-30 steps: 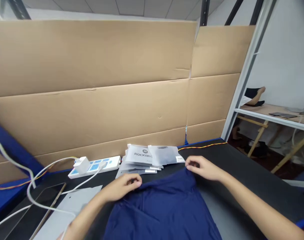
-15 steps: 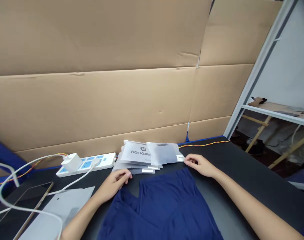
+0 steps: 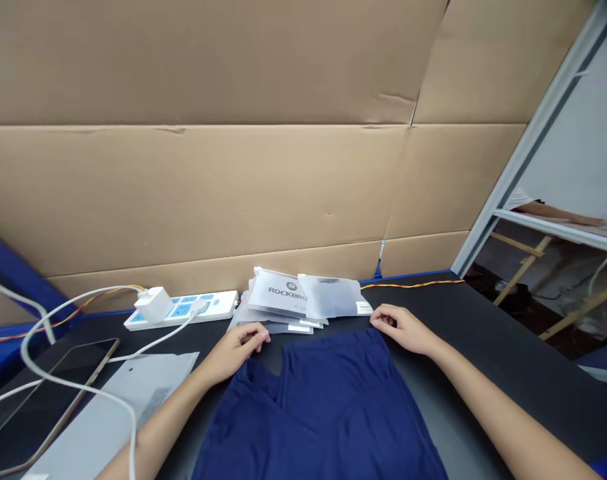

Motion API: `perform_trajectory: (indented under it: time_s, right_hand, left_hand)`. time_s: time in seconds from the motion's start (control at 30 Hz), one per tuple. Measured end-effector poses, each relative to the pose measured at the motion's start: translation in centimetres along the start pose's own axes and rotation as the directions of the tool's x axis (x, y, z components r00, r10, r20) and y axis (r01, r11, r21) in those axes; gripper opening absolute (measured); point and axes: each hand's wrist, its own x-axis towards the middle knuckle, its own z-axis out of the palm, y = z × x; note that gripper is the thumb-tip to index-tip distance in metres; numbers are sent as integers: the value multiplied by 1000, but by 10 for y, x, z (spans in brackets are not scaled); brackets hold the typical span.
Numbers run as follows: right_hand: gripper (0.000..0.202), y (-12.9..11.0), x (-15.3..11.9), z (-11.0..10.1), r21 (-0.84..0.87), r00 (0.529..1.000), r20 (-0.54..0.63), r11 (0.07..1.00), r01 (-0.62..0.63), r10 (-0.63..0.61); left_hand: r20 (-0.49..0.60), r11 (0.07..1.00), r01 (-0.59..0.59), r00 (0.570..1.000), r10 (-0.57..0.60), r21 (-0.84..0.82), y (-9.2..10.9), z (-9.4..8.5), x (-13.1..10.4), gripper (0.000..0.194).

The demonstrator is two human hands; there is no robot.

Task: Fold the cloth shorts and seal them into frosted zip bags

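A navy blue garment (image 3: 333, 400) lies spread on the black table in front of me, its top edge facing away; its exact kind I cannot tell. My left hand (image 3: 237, 351) is at its upper left corner, fingers curled and closed against the cloth. At the upper right corner, my right hand (image 3: 402, 328) pinches the edge between thumb and fingers. Just beyond the top edge sits a stack of frosted zip bags (image 3: 278, 293) printed ROCKBRO. The topmost bag (image 3: 333, 298) reaches almost to my right fingertips.
A white power strip (image 3: 223, 305) with a plugged-in charger (image 3: 154, 305) stands by the cardboard wall (image 3: 233, 187). To the left lie a phone (image 3: 48, 400), a flat grey bag (image 3: 128, 400) and looping white cables. Another person's arm (image 3: 558, 212) shows at the far right, beyond a metal frame.
My view has shifted slightly. Both hands stay at the garment's upper corners, the right one a little closer onto the cloth. The other person's arm now stretches further along their table.
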Motion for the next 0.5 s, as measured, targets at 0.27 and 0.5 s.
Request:
perform_trajectory:
  time_s: [0.27,0.5]
  right_hand:
    - [32,0,0,0,-8,1000,9,1000,3,-3]
    - [29,-5,-1,-4,-5,997,71,1000,18,-18]
  left_hand:
    - [-3,1000,-6,1000,6,10,-1,1,0,40]
    - [-10,999,21,1000,-21,36,21,2,-10,56]
